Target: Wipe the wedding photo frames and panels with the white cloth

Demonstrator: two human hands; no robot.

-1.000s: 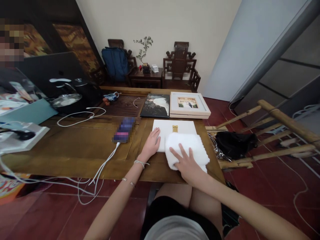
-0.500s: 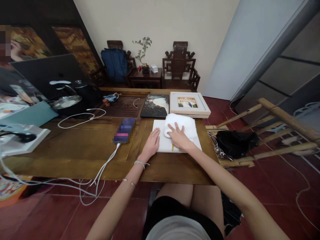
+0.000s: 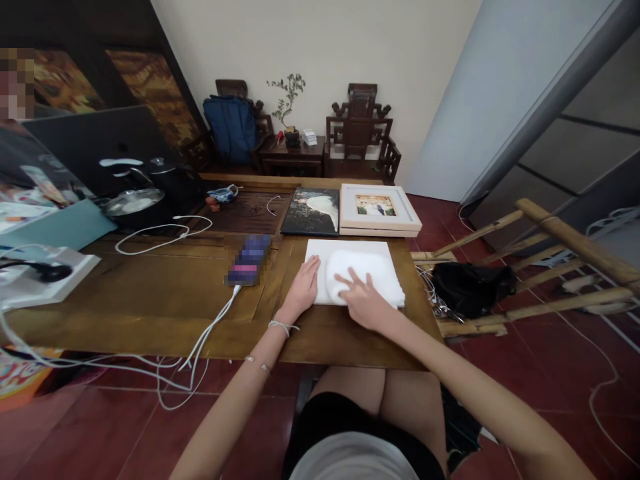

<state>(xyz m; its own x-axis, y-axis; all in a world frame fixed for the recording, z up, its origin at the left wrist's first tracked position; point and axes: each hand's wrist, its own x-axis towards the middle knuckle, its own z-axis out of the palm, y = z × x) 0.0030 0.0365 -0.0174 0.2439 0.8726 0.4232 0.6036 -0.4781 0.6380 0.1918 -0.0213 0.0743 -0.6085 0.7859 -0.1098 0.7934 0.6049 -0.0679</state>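
Note:
A white flat board [image 3: 330, 250] lies on the wooden table [image 3: 150, 300] in front of me. A folded white towel [image 3: 373, 273] rests on its right part. My right hand [image 3: 363, 300] presses flat on the towel, fingers spread. My left hand [image 3: 303, 287] lies flat on the board's left edge, holding it down. Behind the board stand a dark photo print [image 3: 311, 210] and a white framed picture [image 3: 377, 208].
A phone [image 3: 247, 260] on a white cable [image 3: 210, 333] lies left of the board. Pots [image 3: 133, 200], a laptop lid [image 3: 85, 143] and a white box [image 3: 45, 277] fill the left side. Bamboo poles [image 3: 560, 267] and a black bag [image 3: 470, 287] sit right of the table.
My right hand slid the towel from the near right corner up over the board, then back down toward me. The left hand stayed on the board's edge.

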